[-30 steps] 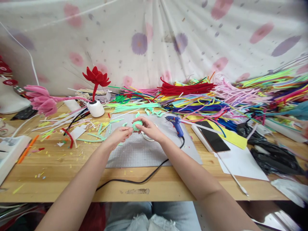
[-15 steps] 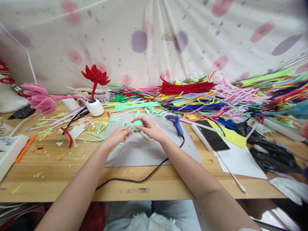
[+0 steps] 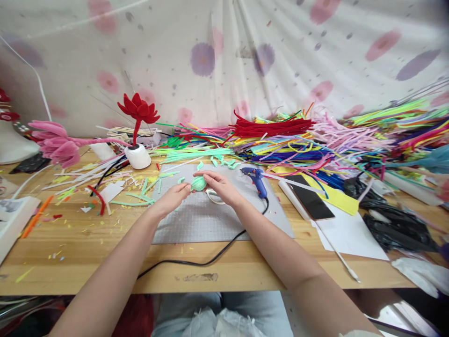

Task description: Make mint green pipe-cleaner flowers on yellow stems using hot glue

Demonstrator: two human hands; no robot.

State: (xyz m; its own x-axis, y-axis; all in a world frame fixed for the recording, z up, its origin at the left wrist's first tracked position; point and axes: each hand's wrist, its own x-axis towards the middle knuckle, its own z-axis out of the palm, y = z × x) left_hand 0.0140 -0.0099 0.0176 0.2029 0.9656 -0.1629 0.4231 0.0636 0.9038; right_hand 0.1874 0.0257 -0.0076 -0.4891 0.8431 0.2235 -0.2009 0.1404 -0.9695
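A mint-green flower bud (image 3: pixel 199 184) of fuzzy pipe cleaner is held between my two hands above the grey cutting mat (image 3: pixel 196 227). My left hand (image 3: pixel 175 196) pinches it at its left end, fingertips closed. My right hand (image 3: pixel 220 188) curves over its upper right side, with fingers against it. Below my right hand lies a white loop-shaped thing (image 3: pixel 214 198), partly hidden. Small curled mint-green pieces (image 3: pixel 229 163) lie on the mat beyond my hands. A blue glue gun (image 3: pixel 257 182) rests on the mat to the right.
Behind the mat is a long heap of coloured pipe cleaners (image 3: pixel 280 150). A red flower (image 3: pixel 139 110) stands in a white pot (image 3: pixel 138 157), with a pink flower (image 3: pixel 58 142) at left. A phone (image 3: pixel 312 199) lies at right. The glue gun's black cord (image 3: pixel 196 264) crosses the table front.
The right-hand fingers have loosened and straightened a little, so more of the green bud shows. The left hand stays pinched at its left end.
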